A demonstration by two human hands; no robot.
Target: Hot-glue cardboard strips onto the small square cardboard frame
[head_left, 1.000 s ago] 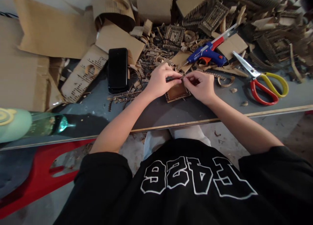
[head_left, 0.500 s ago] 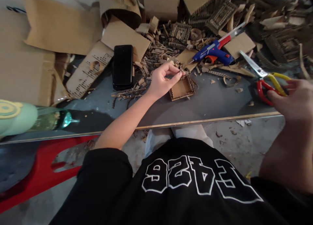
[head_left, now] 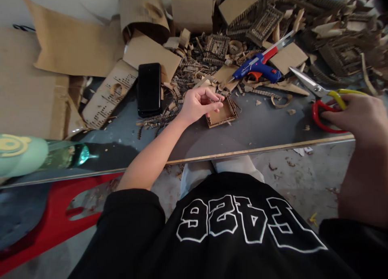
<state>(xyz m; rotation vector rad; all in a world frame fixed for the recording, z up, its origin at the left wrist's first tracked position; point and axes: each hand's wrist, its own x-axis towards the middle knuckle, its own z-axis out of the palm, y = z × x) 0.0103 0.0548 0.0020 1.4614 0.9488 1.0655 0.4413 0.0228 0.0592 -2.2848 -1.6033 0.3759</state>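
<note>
Two hands are being kept well apart over the grey bench (head_left: pixel 260 131). The right hand (head_left: pixel 359 115), at the right edge of the frame, is being laid on the red and yellow handles of the steel scissors (head_left: pixel 325 97), whose blades are pointing toward the upper left; whether the loops are being gripped cannot be told. A thin cardboard sliver, barely discernible, is being pinched by the left hand (head_left: pixel 198 103) just beside the small square cardboard tray (head_left: pixel 222 114) at centre frame.
</note>
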